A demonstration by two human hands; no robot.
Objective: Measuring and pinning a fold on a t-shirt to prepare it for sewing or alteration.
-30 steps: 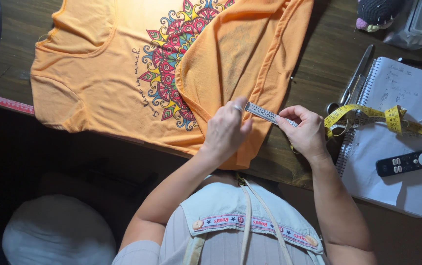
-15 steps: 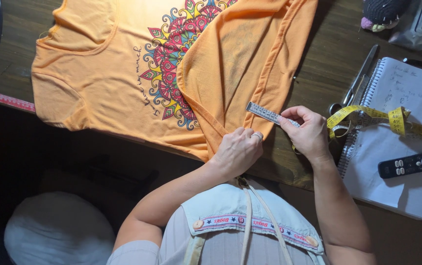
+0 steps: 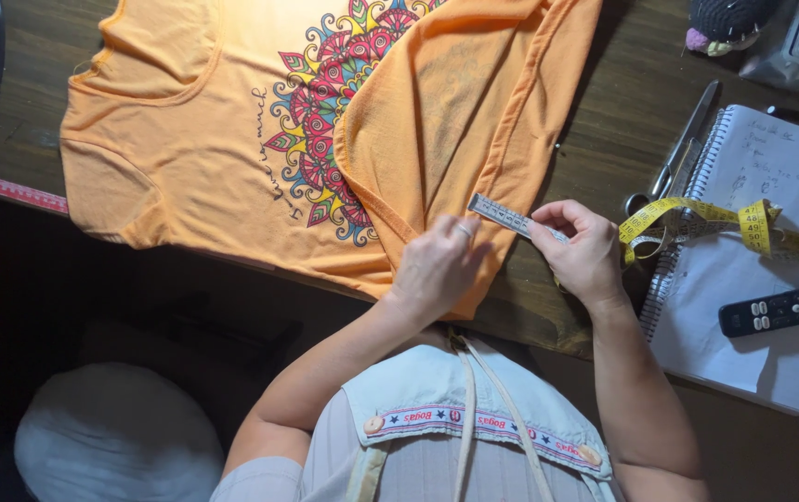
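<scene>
While flat, ruler [image 3: 507, 217] over shirt [image 3: 232, 158]

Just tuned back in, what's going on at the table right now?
A person is working on an orange T-shirt with a colourful mandala print, spread on a wooden table with part folded over. The left hand presses the folded fabric near the hem, while the right hand holds a small metal ruler against it. Scissors, a yellow tape measure, a notebook and a remote lie alongside.
</scene>
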